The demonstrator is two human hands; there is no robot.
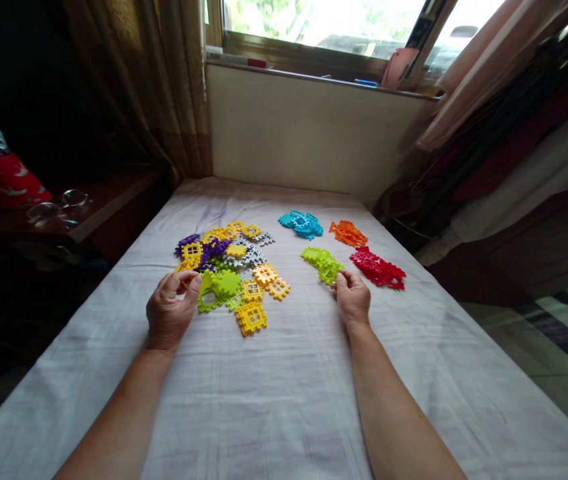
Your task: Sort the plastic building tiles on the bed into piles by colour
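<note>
My left hand (pixel 171 310) is closed, thumb and fingertips pinched at the left edge of a light green interlocking block (pixel 206 280). That block is at the near side of a mixed heap, beside another light green block (pixel 227 283). In the same heap lie yellow blocks (pixel 251 318), purple blocks (pixel 214 249) and grey blocks (pixel 249 255). My right hand (pixel 353 297) is also closed, its fingertips on the near end of a small light green pile (pixel 321 261). The fingers partly hide the piece they grip.
Separate piles of blue blocks (pixel 301 223), orange blocks (pixel 348 233) and red blocks (pixel 378 268) lie at the right on the sheet-covered bed (pixel 264 400). A dark side table (pixel 109 200) with glasses (pixel 44 212) stands at left. Clothes (pixel 529 173) hang at right.
</note>
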